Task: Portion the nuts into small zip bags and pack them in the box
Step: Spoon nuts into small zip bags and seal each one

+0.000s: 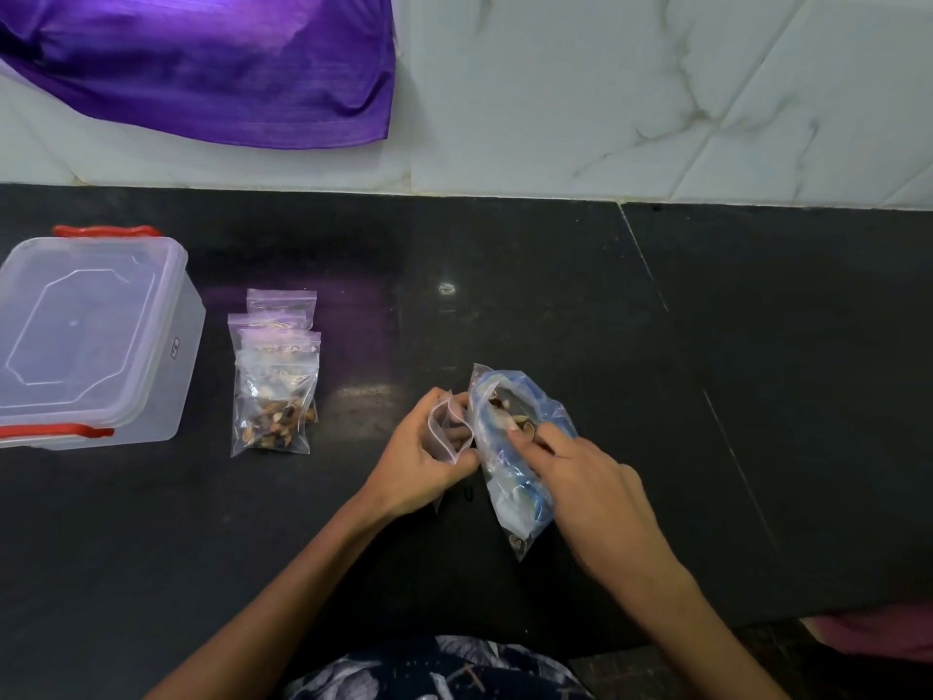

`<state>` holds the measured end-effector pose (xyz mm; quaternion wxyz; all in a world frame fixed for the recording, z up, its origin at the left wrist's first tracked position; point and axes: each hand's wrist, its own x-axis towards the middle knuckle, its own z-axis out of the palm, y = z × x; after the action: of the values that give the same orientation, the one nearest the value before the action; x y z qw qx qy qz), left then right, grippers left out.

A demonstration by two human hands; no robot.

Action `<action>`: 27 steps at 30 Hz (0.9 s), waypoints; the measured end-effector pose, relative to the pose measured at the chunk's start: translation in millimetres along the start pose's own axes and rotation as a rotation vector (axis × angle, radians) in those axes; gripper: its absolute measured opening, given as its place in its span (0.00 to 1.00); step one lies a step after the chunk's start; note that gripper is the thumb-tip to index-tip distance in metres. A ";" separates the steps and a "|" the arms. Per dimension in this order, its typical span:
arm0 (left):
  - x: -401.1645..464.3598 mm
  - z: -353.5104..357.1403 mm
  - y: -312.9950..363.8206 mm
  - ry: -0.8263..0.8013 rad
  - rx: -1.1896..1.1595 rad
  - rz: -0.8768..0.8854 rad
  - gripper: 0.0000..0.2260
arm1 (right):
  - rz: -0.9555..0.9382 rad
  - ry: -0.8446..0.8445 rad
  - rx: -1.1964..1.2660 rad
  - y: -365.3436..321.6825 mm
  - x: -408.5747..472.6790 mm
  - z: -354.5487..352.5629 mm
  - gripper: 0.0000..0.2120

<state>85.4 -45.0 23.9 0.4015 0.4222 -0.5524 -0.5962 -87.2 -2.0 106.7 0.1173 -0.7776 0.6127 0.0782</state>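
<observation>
Black stone counter (555,305): broad bare stretch to the right and behind the hands; front edge near the person's body, back edge against white marbled wall tiles (656,93). Purple cloth (212,68) hangs at upper left.

Clear plastic box (86,341): lid on, red clips, far left near the counter's edge.

Large nut bag (515,447): clear with blue print, lying at centre, mouth open. Right hand (580,477) has fingers curled into the mouth, apparently pinching nuts; grip partly hidden.

Filled small bags (275,376): overlapping pile, purple zip strips, just right of the box.

Small zip bag (452,426): held open by the left hand (424,457), touching the large bag.
</observation>
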 end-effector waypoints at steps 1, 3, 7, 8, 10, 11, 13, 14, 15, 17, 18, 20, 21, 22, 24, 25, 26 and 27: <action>0.2 0.4 0.8 -0.004 -0.007 -0.004 0.14 | -0.013 -0.024 0.011 1.1 -4.0 -6.3 0.34; 0.1 1.4 1.2 0.003 -0.017 -0.025 0.14 | -0.011 -0.076 0.036 4.5 -10.9 -16.5 0.33; -1.7 3.1 1.9 0.008 -0.030 -0.048 0.15 | 0.063 -0.025 0.060 9.5 -16.6 -23.3 0.33; -2.7 2.7 2.0 0.004 -0.027 -0.046 0.15 | 0.084 -0.020 0.062 9.8 -16.8 -20.9 0.34; -5.1 1.4 1.4 -0.016 -0.033 -0.034 0.15 | 0.112 -0.033 0.063 8.1 -16.9 -12.0 0.36; -6.6 0.4 0.0 -0.029 -0.042 -0.030 0.15 | 0.119 -0.041 0.068 6.5 -17.4 -6.1 0.36; -9.8 -1.0 -3.3 -0.059 -0.062 -0.036 0.16 | 0.112 -0.041 0.095 3.4 -19.5 4.9 0.34; -11.2 -1.4 -4.1 -0.073 -0.066 -0.048 0.17 | 0.106 -0.033 0.129 2.0 -20.8 8.0 0.31; -11.9 -1.8 -5.3 -0.079 -0.068 -0.060 0.17 | 0.105 -0.015 0.174 0.9 -21.9 8.6 0.27; -13.0 -0.1 -5.7 -0.078 -0.085 -0.062 0.16 | 0.128 0.055 0.265 1.3 -23.4 7.8 0.20; -13.3 0.5 -6.1 -0.071 -0.087 -0.054 0.16 | 0.149 0.094 0.297 1.7 -24.0 8.7 0.18; -12.8 1.3 -7.5 -0.061 -0.077 -0.037 0.14 | 0.200 0.122 0.375 1.6 -24.8 14.1 0.16; -12.3 1.7 -8.5 -0.060 -0.070 -0.031 0.14 | 0.232 0.119 0.443 1.5 -24.1 17.4 0.15; -11.8 2.4 -9.3 -0.060 -0.071 -0.028 0.13 | 0.269 0.117 0.529 1.4 -22.5 21.2 0.15; -11.5 3.4 -9.3 -0.057 -0.091 -0.028 0.13 | 0.343 0.120 0.704 1.3 -19.2 27.4 0.15; -11.3 3.6 -9.0 -0.056 -0.099 -0.024 0.14 | 0.373 0.119 0.781 1.3 -17.0 29.2 0.15; -11.0 3.3 -8.1 -0.055 -0.097 -0.022 0.14 | 0.399 0.109 0.850 1.2 -14.2 31.2 0.14; -10.9 2.8 -7.1 -0.055 -0.089 -0.024 0.14 | 0.424 0.091 0.909 1.1 -11.3 33.1 0.14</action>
<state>86.1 -33.4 17.5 0.3974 0.3938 -0.5311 -0.6364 -90.2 17.5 77.8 0.3988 -0.5089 0.7338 -0.2083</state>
